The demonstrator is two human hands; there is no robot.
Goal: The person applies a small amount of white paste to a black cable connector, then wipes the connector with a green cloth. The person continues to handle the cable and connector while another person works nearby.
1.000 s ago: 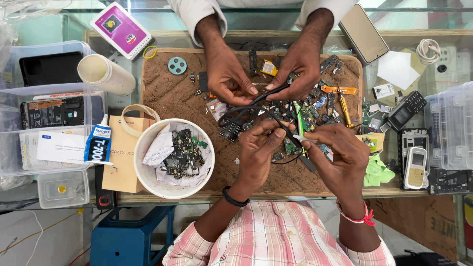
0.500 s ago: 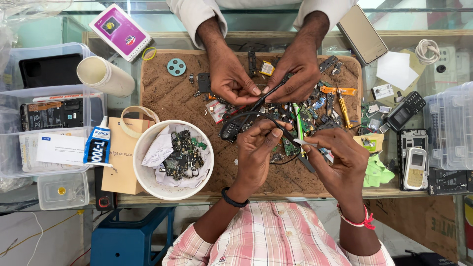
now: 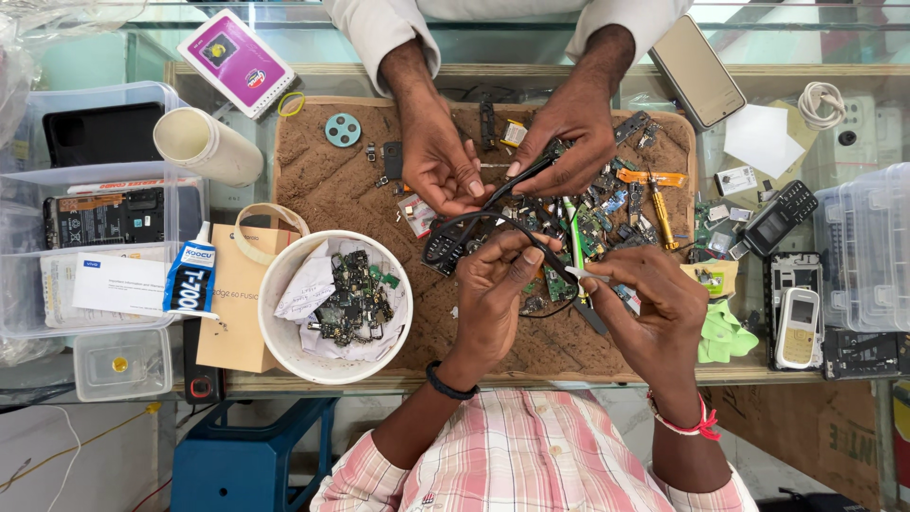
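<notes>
Brown mat [image 3: 341, 190] covers the desk, littered with phone parts. The left hand [image 3: 493, 284] curls shut around a small part at its fingertips, just over the pile of circuit boards [image 3: 597, 228]; what the part is, I cannot tell. The right hand [image 3: 654, 303] pinches tweezers [image 3: 575, 275], tips pointing at that part — the two hands nearly touch.

Across the desk, a co-worker's hands [image 3: 445, 161] have shifted in the last second: the black cable [image 3: 502, 194] they hold now runs slanting from one hand down toward the other, lower than before, close above the person's left hand. The person's own hands have scarcely moved, so the fine work at the tweezers' tips goes on — in my judgement it is mid-step.

A white bowl [image 3: 284, 284] of boards sits left of the left hand; a white keypad phone [image 3: 799, 327] lies well to the right.
</notes>
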